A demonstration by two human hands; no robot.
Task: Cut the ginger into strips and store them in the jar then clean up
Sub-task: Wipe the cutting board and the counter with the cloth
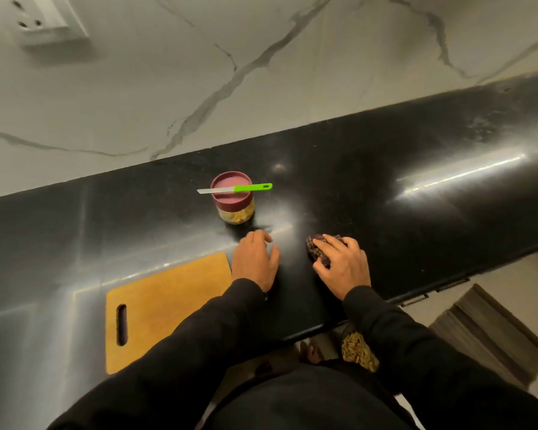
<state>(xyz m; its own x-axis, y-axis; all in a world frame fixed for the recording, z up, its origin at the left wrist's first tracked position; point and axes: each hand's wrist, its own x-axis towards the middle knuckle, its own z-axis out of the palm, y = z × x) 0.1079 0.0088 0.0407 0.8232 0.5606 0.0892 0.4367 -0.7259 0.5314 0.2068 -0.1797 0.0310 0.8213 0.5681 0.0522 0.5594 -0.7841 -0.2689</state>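
Note:
A clear jar point(236, 214) holding pale ginger strips stands on the black counter point(370, 193) with its maroon lid point(231, 190) on. Across the lid lies a knife point(235, 189) with a green handle, blade pointing left. My left hand point(255, 262) rests flat on the counter just in front of the jar, fingers relaxed. To its right, my right hand point(343, 263) presses a dark patterned cloth point(316, 248) against the counter, fingers curled over it. The wooden cutting board point(165, 308) lies bare at the left, near the counter's front edge.
A marble-look wall point(261, 72) runs behind the counter, with a white socket point(48, 18) at the upper left. The counter's front edge runs diagonally to the right; beyond it are the floor and a grey mat point(491, 330).

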